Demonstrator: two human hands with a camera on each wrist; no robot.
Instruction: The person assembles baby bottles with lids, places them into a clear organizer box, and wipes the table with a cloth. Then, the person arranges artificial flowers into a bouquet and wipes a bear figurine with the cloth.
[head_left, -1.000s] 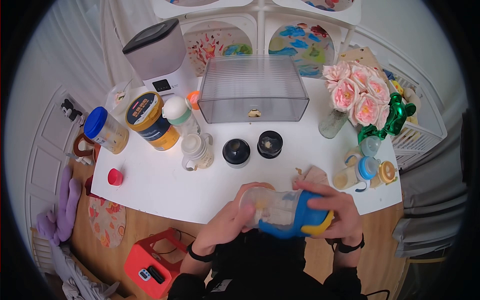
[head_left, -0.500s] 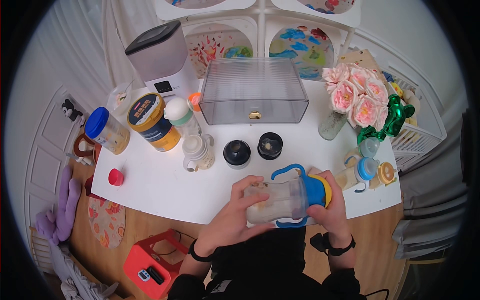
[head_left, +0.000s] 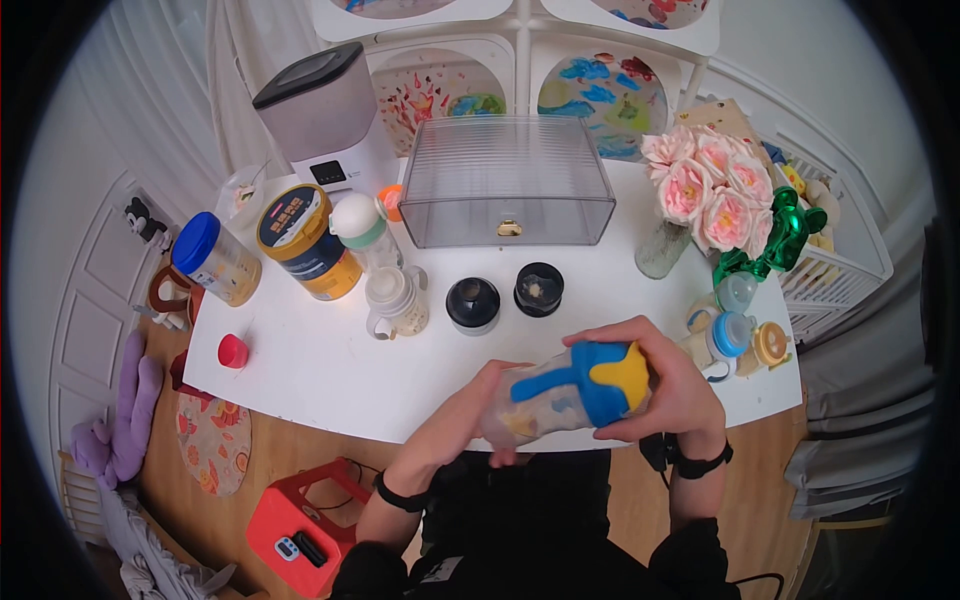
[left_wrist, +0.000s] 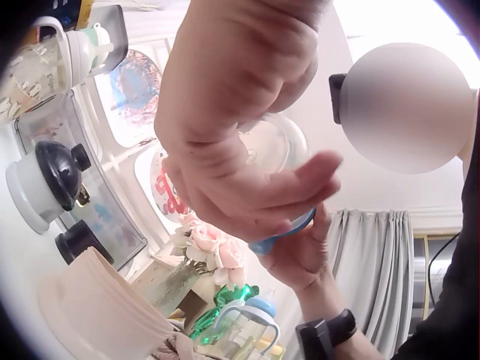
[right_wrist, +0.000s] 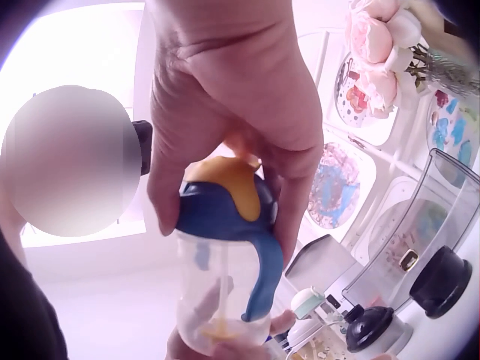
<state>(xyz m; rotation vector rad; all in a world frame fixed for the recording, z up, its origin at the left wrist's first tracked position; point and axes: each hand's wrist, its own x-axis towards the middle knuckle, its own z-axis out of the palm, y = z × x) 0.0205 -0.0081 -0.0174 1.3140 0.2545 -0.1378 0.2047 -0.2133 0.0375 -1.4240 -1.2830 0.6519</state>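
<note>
A clear sippy cup (head_left: 545, 405) with a blue lid, a yellow spout cover and blue handles lies tilted sideways over the table's front edge. My right hand (head_left: 680, 385) grips its lid end, thumb and fingers on opposite sides of the blue lid (right_wrist: 217, 214). At the other end my left hand (head_left: 465, 415) holds the clear base, and in the left wrist view its fingers (left_wrist: 277, 191) curl across the cup. A blue handle (right_wrist: 262, 277) and an inner straw show in the right wrist view. Part of the base is hidden behind the left hand.
On the white table (head_left: 330, 380) are two black-topped containers (head_left: 473, 305), a handled white bottle (head_left: 397, 303), a yellow tub (head_left: 305, 245) and a clear box (head_left: 508, 185). Baby bottles (head_left: 725, 340) and a vase of roses (head_left: 660, 250) stand right. A red stool (head_left: 290, 530) is on the floor.
The sippy cup has been turned about its length, so one handle and the yellow cover now face up. The right hand has shifted round the lid, and the left hand's hold has changed.
</note>
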